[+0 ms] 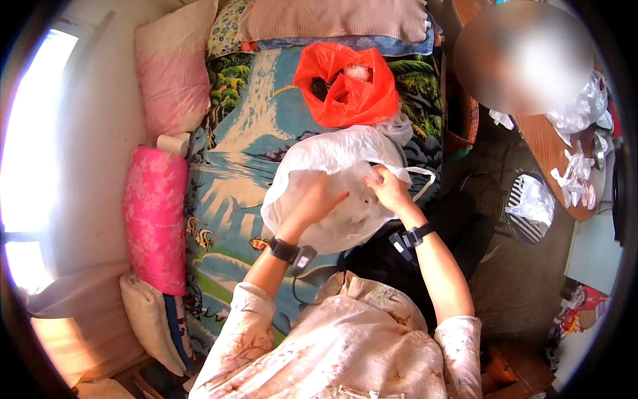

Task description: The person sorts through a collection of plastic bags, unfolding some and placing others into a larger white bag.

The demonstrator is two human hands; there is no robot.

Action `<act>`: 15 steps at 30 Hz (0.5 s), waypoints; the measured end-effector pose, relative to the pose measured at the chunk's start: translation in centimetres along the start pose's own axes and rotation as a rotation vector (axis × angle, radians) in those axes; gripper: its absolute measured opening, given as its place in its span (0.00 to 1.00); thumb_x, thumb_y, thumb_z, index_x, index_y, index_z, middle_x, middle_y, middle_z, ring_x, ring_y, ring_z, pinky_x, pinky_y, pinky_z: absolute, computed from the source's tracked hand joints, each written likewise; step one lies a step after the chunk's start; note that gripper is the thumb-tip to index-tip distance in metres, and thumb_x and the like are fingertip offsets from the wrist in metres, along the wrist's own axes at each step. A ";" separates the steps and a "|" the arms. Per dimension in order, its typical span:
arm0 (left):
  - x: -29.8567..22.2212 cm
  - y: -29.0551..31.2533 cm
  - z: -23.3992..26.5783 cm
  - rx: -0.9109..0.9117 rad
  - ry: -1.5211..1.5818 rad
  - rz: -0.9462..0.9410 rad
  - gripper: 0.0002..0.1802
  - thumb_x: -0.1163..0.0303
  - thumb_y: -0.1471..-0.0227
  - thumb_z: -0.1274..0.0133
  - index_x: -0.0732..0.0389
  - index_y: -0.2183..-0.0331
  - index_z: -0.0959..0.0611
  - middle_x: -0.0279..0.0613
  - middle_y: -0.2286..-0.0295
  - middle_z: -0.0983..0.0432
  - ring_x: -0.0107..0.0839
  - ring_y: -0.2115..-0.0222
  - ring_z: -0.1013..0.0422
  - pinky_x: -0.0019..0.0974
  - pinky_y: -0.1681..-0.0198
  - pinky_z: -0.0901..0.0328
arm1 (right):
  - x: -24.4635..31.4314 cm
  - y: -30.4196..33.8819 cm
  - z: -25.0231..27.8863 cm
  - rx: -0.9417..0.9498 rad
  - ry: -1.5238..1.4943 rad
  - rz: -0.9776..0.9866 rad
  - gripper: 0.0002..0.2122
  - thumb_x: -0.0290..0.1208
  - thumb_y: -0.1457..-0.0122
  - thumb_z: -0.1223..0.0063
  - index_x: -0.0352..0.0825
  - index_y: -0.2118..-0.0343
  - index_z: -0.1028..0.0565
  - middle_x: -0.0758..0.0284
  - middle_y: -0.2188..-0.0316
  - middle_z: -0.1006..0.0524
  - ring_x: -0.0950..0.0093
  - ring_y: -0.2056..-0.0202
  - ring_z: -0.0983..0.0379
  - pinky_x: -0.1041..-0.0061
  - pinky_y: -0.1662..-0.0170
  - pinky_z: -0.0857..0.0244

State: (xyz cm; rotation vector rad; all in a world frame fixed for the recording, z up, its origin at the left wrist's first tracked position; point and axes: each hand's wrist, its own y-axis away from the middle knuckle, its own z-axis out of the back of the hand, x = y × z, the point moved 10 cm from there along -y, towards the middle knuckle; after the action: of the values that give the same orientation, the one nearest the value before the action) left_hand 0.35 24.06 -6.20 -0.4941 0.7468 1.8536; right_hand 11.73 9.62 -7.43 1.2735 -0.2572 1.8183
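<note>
A white plastic bag point(345, 143) sits wide-mouthed on the bed, close in front of me. My left hand point(318, 203) reaches into its left side; the thumb stands apart from the fingers, whose tips are partly hidden by plastic. At the bag's right side, my right hand point(391, 189) has its fingers curled together just inside the rim. Something small and dark shows by those fingertips, too unclear to name. A thin white handle loop point(425, 179) sticks out past the right wrist. Beyond the bag stands a red plastic bag point(345, 106) with dark and whitish contents.
The bed's printed sheet point(229, 186) lies under both bags. Pillows point(174, 73) and a pink bolster point(156, 219) line its left edge; folded bedding point(332, 20) is at the far end. To the right are a wooden table point(545, 149) with plastic bags and a striped stool point(528, 207).
</note>
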 end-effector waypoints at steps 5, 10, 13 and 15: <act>1.7 1.7 5.9 -0.125 0.393 0.149 0.34 0.54 0.45 0.45 0.67 0.45 0.29 0.55 0.45 0.34 0.46 0.42 0.39 0.41 0.39 0.45 | 2.0 3.7 0.2 0.424 -1.047 -0.139 0.12 0.36 0.36 0.51 0.31 0.60 0.23 0.75 0.67 0.23 0.84 0.65 0.30 0.82 0.58 0.37; -0.4 2.9 6.1 -0.043 0.739 0.083 0.31 0.55 0.42 0.48 0.67 0.45 0.28 0.49 0.47 0.30 0.37 0.45 0.35 0.37 0.44 0.40 | 5.8 8.2 3.1 0.515 -1.059 -0.119 0.17 0.36 0.37 0.54 0.26 0.54 0.25 0.66 0.58 0.22 0.76 0.56 0.28 0.76 0.50 0.38; -7.0 4.0 4.2 0.235 1.641 0.117 0.27 0.57 0.40 0.51 0.66 0.45 0.27 0.44 0.51 0.27 0.31 0.49 0.32 0.35 0.47 0.38 | 5.7 10.2 3.9 0.558 -0.973 -0.076 0.20 0.35 0.38 0.54 0.24 0.50 0.27 0.64 0.55 0.23 0.74 0.53 0.28 0.74 0.47 0.39; -8.2 4.1 4.3 0.128 1.334 0.121 0.24 0.60 0.38 0.51 0.65 0.46 0.27 0.40 0.54 0.25 0.26 0.53 0.30 0.32 0.50 0.37 | 4.6 11.2 4.1 0.537 -0.940 -0.080 0.20 0.37 0.38 0.55 0.25 0.50 0.27 0.65 0.56 0.22 0.74 0.53 0.29 0.75 0.47 0.40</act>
State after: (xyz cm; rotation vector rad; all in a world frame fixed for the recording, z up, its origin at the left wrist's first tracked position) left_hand -0.26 20.44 3.25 -1.6656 1.7486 1.3756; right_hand 5.64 3.01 1.61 2.4305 -0.2158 1.1228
